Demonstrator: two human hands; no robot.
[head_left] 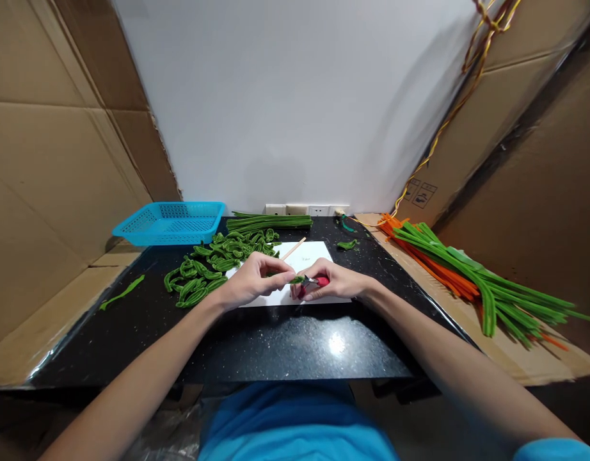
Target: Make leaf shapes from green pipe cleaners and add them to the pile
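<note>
On my left, the heap of looped, fuzzy dark-green stems [223, 256] looks finished. The left hand [257, 279] pinches a short fuzzy green piece [297, 280] above the white sheet [318, 250]; the straight dark-green bundle [270, 223] behind seems unworked. The right hand [340, 282] grips red-handled metal pliers [322, 282] at that piece.

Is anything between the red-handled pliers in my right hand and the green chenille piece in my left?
Nothing visible: your right hand holds the red-handled pliers with their tip right at the green chenille piece in your left hand. The wooden stick is farther back, not between them.
</note>
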